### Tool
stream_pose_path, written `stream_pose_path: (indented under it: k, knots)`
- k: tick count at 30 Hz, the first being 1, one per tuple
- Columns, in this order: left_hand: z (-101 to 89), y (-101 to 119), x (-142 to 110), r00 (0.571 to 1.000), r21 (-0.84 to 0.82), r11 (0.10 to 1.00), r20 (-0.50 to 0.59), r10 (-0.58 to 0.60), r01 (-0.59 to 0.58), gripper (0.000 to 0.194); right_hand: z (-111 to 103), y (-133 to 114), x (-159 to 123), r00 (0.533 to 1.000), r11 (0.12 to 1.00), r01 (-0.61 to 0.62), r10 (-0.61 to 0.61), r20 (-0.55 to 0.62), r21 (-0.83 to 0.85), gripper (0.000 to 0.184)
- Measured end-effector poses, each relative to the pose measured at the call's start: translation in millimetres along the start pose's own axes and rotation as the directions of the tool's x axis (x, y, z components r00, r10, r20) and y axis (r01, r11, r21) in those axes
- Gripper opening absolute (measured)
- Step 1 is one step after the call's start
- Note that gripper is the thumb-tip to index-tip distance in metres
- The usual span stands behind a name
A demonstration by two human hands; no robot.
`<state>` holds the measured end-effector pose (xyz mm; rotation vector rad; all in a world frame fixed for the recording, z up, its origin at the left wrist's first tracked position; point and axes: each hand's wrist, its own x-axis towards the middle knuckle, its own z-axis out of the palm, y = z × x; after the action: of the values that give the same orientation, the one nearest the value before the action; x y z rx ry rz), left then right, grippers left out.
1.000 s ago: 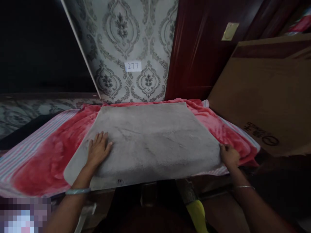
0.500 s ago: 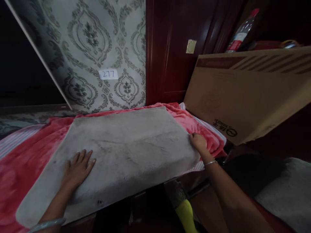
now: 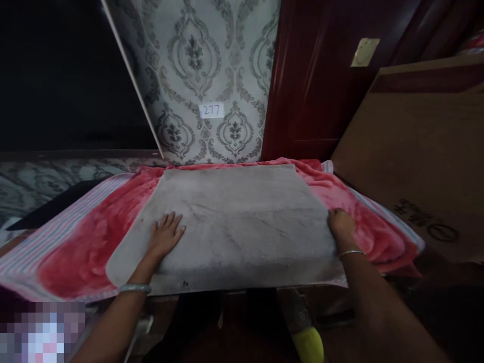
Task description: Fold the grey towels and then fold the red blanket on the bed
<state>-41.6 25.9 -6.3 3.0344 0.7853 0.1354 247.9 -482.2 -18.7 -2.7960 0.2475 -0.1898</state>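
A grey plush mat lies spread over a pink fleece blanket, its front part bending down over the near edge. My left hand rests flat on the mat's left part, fingers spread, with a bracelet on the wrist. At the mat's right edge, my right hand is closed with the fingertips curled on the border, pinching it. Faint creases run across the mat's middle.
A large cardboard box leans at the right beside a dark red door. A dark screen stands at the back left. Patterned wallpaper bears a "277" label. Something yellow is below the near edge.
My view has turned left, so the scene sits further right in the picture. Both hands keep about the same places on the mat.
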Motion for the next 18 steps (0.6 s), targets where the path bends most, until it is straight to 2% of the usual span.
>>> stream_pose_path:
  k: [4,7,9,11,14,15,16,18]
  knots:
    - [-0.2,1.1,-2.1,1.0,0.005,1.0,0.019,-0.004,0.004,0.06,-4.5,-14.1,-10.0,0.998,1.0,0.005,-0.006,-0.062,-0.011,0.046]
    - [-0.3,1.3,-2.4,1.0,0.001,1.0,0.016,-0.003,0.003,0.061,-2.9,-54.0,-29.3,0.974,0.978,0.202,-0.206,-0.1,-0.044,0.051]
    - [-0.7,1.7,-2.7,1.0,-0.001,1.0,0.014,-0.003,0.003,0.06,7.5,-94.3,-51.1,0.916,0.917,0.398,-0.399,-0.048,-0.035,0.054]
    - [-1.5,2.5,-3.2,1.0,-0.008,1.0,0.021,-0.003,0.004,0.059,24.1,-137.5,-79.5,0.853,0.853,0.522,-0.522,0.0,-0.019,0.055]
    - [-2.2,2.9,-4.1,0.999,-0.011,1.0,0.037,-0.004,0.005,0.059,49.0,-187.7,-122.9,0.639,0.659,0.749,-0.746,0.187,0.069,0.057]
    - [-2.1,2.5,-4.3,0.999,-0.012,1.0,0.036,-0.002,0.002,0.06,54.9,-197.3,-134.1,0.598,0.625,0.777,-0.771,0.219,0.08,0.058]
    - [-1.9,1.7,-4.4,1.0,-0.012,1.0,0.031,0.001,-0.001,0.06,59.2,-203.0,-142.4,0.57,0.602,0.793,-0.786,0.241,0.088,0.058]
    - [-1.4,0.1,-4.3,1.0,-0.013,1.0,0.019,0.005,-0.005,0.06,63.3,-205.1,-150.3,0.556,0.592,0.801,-0.791,0.256,0.089,0.059]
